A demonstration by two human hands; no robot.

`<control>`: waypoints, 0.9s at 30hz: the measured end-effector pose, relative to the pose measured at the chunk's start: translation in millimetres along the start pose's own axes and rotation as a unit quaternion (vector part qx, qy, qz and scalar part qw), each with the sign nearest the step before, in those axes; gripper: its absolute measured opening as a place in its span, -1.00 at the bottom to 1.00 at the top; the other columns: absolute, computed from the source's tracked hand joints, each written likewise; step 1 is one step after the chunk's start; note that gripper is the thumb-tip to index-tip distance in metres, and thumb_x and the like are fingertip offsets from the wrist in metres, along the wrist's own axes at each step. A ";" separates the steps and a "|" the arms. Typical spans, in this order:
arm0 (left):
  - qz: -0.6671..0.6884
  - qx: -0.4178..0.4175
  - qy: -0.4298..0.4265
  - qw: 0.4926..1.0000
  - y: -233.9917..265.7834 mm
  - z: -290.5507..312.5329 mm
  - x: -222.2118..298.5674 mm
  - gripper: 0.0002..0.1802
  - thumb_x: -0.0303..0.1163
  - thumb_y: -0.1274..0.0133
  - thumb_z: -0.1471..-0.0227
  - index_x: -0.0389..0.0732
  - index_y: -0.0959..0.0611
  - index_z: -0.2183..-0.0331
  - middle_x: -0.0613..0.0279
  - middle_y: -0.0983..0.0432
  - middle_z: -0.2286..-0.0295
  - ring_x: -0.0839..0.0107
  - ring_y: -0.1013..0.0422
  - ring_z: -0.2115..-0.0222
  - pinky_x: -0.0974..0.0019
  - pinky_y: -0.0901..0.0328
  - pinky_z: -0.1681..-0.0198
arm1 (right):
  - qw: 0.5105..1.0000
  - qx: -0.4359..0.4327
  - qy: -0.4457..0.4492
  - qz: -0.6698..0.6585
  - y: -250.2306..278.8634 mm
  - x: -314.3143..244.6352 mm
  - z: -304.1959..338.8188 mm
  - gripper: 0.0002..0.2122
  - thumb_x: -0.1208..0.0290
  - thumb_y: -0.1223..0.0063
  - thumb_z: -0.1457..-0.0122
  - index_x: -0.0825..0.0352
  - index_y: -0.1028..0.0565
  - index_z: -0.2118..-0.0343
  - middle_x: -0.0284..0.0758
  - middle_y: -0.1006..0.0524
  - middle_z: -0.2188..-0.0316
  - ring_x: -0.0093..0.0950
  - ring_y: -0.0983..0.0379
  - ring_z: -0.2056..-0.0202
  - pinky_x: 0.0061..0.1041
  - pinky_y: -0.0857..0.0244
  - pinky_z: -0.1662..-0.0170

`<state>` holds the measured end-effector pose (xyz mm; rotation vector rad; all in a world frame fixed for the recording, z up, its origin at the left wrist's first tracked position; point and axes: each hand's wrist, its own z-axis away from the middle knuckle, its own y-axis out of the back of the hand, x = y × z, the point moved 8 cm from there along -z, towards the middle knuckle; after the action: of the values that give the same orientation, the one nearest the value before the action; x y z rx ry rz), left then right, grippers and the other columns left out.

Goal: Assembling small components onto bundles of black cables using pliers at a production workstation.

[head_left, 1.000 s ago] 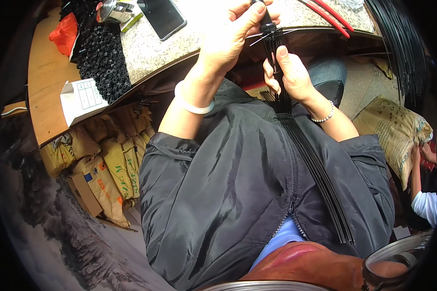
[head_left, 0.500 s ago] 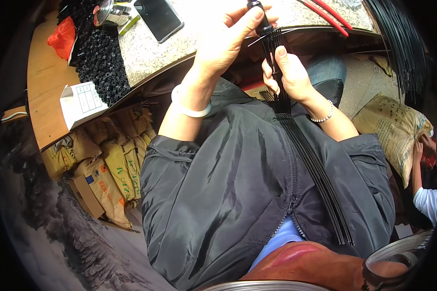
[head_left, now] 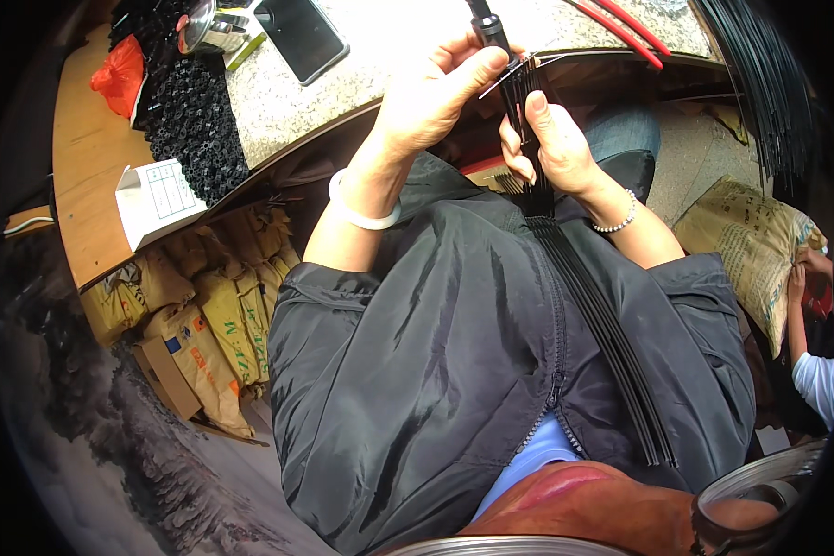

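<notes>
My left hand (head_left: 440,93) is closed, thumb and fingers at the lower end of a black tubular fitting (head_left: 491,33), beside the tops of the ribs. Its fingertips are partly hidden behind the fitting. My right hand (head_left: 563,144) is wrapped around a bundle of thin black umbrella ribs (head_left: 616,347), thumb pointing up along them. The ribs run down over my dark jacket. One thin rod sticks out crosswise at the top of the bundle, just under the fitting. What joins fitting and ribs is too small to make out.
On the speckled tabletop (head_left: 278,116) lie a phone (head_left: 301,39) and red-handled pliers (head_left: 621,28). Small black parts (head_left: 195,130) are heaped at left, near a white box (head_left: 162,204). Long black rods (head_left: 769,93) hang at right. Beyond a sack (head_left: 746,250) shows another person's arm (head_left: 797,315).
My left hand has shifted slightly down, and its thumb now sits lower, by the rib tops. The black fitting has moved a little left and shows more fully. My right hand stays put.
</notes>
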<state>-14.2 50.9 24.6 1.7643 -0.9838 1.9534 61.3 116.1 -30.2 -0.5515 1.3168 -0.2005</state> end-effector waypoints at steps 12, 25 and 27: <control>-0.081 -0.031 -0.023 0.996 -18.0 16.5 12.2 -0.36 -0.47 -0.18 0.13 -0.34 -0.33 -0.01 0.04 -0.42 0.15 0.40 -0.37 0.13 0.39 -0.28 0.07 | 0.999 -0.019 0.022 0.020 8.0 2.6 -0.9 -0.42 -0.14 0.45 -0.17 0.34 -0.36 0.62 -0.39 -0.31 0.81 -0.66 -0.18 0.80 -0.70 -0.11 0.70; -0.054 0.020 -0.003 0.998 -16.5 10.3 10.0 -0.54 -0.63 -0.10 0.12 -0.39 -0.45 0.10 0.09 -0.47 0.21 0.42 -0.41 0.22 0.41 -0.32 0.13 | 0.998 -0.056 0.026 -0.023 1.8 -2.7 0.7 -0.44 -0.16 0.54 -0.17 0.31 -0.26 0.60 -0.38 -0.20 0.87 -0.57 -0.12 0.83 -0.63 -0.07 0.73; -0.051 0.019 -0.007 0.998 -14.9 9.7 13.6 -0.56 -0.63 -0.11 0.13 -0.39 -0.48 0.11 0.09 -0.49 0.24 0.44 -0.43 0.27 0.42 -0.34 0.17 | 0.997 -0.066 0.025 -0.025 0.9 -3.1 1.3 -0.44 -0.16 0.53 -0.17 0.31 -0.26 0.60 -0.38 -0.20 0.88 -0.56 -0.11 0.83 -0.63 -0.06 0.73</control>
<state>0.2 52.2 41.6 1.8143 -0.8487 1.9122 61.6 118.5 -27.8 -0.6948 1.3732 -0.1697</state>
